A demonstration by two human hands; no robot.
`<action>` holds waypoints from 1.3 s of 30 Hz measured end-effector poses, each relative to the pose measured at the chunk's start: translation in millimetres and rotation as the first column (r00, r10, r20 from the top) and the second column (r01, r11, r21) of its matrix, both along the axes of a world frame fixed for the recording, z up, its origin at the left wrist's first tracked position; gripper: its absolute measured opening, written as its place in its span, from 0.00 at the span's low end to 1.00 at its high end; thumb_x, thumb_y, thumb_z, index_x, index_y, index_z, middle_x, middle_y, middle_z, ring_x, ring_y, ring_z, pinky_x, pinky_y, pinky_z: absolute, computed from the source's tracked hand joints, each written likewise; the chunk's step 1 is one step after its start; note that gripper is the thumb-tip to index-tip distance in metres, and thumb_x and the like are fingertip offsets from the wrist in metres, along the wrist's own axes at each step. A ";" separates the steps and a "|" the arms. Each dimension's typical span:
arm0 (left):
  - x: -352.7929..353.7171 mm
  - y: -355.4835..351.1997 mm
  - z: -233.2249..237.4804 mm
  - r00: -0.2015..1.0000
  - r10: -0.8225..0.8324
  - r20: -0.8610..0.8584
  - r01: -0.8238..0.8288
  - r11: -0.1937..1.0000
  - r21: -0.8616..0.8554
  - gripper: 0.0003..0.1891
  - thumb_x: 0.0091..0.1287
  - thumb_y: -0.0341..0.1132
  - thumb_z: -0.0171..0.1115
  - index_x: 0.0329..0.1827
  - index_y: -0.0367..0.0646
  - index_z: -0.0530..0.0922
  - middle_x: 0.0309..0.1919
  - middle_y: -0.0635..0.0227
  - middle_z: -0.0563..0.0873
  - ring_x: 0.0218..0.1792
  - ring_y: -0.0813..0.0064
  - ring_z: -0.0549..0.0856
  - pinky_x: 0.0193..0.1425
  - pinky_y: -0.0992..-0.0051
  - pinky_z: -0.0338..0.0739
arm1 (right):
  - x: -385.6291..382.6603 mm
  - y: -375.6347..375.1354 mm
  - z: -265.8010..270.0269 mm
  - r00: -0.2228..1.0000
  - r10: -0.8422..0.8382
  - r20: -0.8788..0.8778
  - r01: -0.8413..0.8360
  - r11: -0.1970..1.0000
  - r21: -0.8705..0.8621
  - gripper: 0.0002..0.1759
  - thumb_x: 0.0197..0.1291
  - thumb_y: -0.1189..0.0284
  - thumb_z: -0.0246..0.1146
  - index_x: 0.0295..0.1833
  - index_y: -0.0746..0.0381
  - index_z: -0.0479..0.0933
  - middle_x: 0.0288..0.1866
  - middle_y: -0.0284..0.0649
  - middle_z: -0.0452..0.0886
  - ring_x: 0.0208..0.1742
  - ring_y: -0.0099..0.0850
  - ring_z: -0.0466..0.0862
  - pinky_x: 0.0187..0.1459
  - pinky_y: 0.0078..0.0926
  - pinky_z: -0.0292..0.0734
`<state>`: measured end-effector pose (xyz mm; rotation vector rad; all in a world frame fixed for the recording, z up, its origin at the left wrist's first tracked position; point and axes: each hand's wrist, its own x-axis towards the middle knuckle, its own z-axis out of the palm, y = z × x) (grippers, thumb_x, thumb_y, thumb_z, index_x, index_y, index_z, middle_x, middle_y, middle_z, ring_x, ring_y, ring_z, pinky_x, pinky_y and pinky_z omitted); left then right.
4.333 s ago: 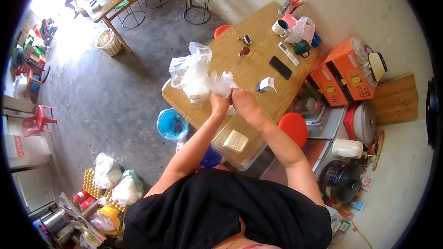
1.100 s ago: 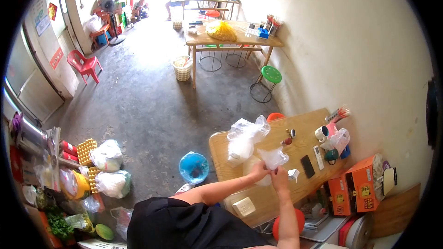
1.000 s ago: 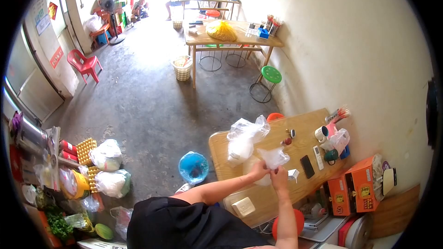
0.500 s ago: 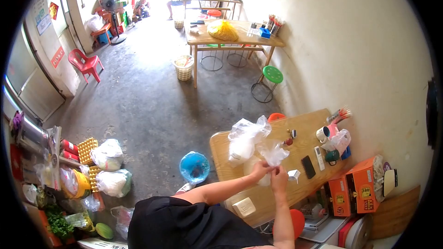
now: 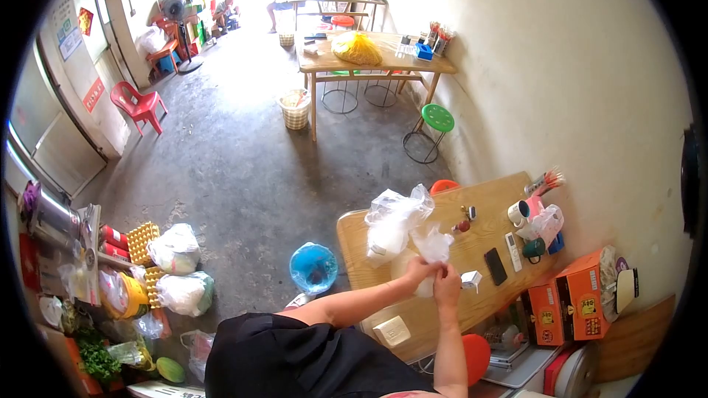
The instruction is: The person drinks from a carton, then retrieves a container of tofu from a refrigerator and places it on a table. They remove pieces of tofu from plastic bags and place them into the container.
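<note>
Over the near wooden table (image 5: 472, 195), my left hand (image 5: 421, 270) and my right hand (image 5: 446, 284) meet, their fingers pinched together on a small clear plastic bag (image 5: 434, 242). The bag's top puffs out beyond the fingertips. A larger clear bag with white contents (image 5: 391, 228) lies just left of it on the table. Close to my right hand sits a small white box (image 5: 471, 278). A black phone (image 5: 495, 266) and a white remote (image 5: 513, 251) lie farther right. Nearer my body is a pale square container (image 5: 391, 331).
A blue-lined bin (image 5: 313, 268) stands on the floor left of the table. Orange boxes (image 5: 586, 302) are at the right wall, beside a red stool (image 5: 476, 357). Filled bags (image 5: 175, 249) and egg trays lie at left. Two people are far back, near the bright doorway.
Both hands stay together at the bag, with only a slight shift of the fingers. The small bag's puffed top has moved slightly left and looks more gathered.
</note>
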<state>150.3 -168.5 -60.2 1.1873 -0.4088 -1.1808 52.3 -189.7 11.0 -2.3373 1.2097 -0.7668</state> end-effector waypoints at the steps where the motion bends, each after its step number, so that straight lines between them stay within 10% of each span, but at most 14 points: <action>1: 1.2 0.0 -0.7 0.999 0.001 -0.035 0.000 0.999 0.036 0.13 0.62 0.40 0.70 0.38 0.38 0.84 0.30 0.71 0.85 0.28 0.82 0.78 0.33 0.78 0.72 | -0.4 -0.6 -3.0 1.000 0.000 0.000 0.000 1.000 0.000 0.08 0.61 0.72 0.61 0.37 0.67 0.78 0.32 0.52 0.83 0.33 0.48 0.82 0.37 0.42 0.76; 9: 0.8 -3.1 -11.7 0.991 0.001 -0.131 0.011 0.996 0.089 0.12 0.61 0.40 0.71 0.33 0.39 0.83 0.27 0.72 0.84 0.26 0.81 0.76 0.30 0.77 0.69 | -2.4 -1.9 -23.3 0.939 -0.132 0.318 0.002 0.926 0.378 0.08 0.64 0.72 0.61 0.39 0.68 0.78 0.31 0.47 0.83 0.30 0.34 0.82 0.33 0.31 0.75; 15: -3.0 -0.1 -2.8 0.989 0.077 -0.125 -0.069 0.995 0.070 0.14 0.61 0.42 0.72 0.29 0.40 0.81 0.24 0.72 0.82 0.23 0.82 0.74 0.27 0.77 0.68 | 1.9 -2.7 -33.3 0.987 -0.047 0.153 0.045 0.999 0.017 0.11 0.67 0.71 0.57 0.39 0.69 0.77 0.28 0.47 0.80 0.28 0.38 0.79 0.31 0.34 0.72; 28: -0.4 0.7 -9.3 0.999 0.026 0.045 -0.032 0.990 0.136 0.15 0.63 0.41 0.69 0.27 0.38 0.81 0.22 0.74 0.81 0.24 0.83 0.75 0.26 0.75 0.69 | 7.1 3.7 -44.4 0.962 -0.129 0.239 0.118 0.991 0.063 0.11 0.66 0.73 0.55 0.33 0.69 0.73 0.27 0.49 0.78 0.28 0.44 0.78 0.31 0.40 0.72; 30: 2.4 3.7 -2.8 0.998 0.009 0.061 -0.017 0.990 0.137 0.14 0.64 0.41 0.69 0.27 0.39 0.81 0.22 0.74 0.81 0.24 0.83 0.75 0.26 0.75 0.69 | 3.2 -1.8 -53.2 0.893 -0.255 0.371 0.056 0.881 0.469 0.13 0.67 0.70 0.56 0.31 0.68 0.74 0.23 0.41 0.78 0.24 0.30 0.79 0.25 0.30 0.74; 34: 6.2 -1.3 -15.8 0.990 -0.046 0.136 0.032 0.994 0.107 0.13 0.62 0.40 0.68 0.31 0.37 0.82 0.24 0.68 0.83 0.25 0.79 0.78 0.29 0.73 0.72 | -10.7 -18.7 -67.4 0.842 -0.319 0.436 -0.070 0.736 0.673 0.13 0.68 0.70 0.56 0.31 0.65 0.75 0.23 0.35 0.77 0.24 0.22 0.79 0.24 0.21 0.75; 39: 10.5 13.9 24.1 0.917 -0.094 0.387 0.075 0.995 0.065 0.11 0.58 0.36 0.68 0.37 0.37 0.82 0.30 0.59 0.85 0.30 0.67 0.83 0.37 0.68 0.76 | -20.5 -38.3 -41.2 0.871 -0.285 0.399 -0.339 0.239 0.910 0.04 0.67 0.74 0.57 0.42 0.60 0.77 0.26 0.32 0.75 0.23 0.22 0.75 0.21 0.15 0.68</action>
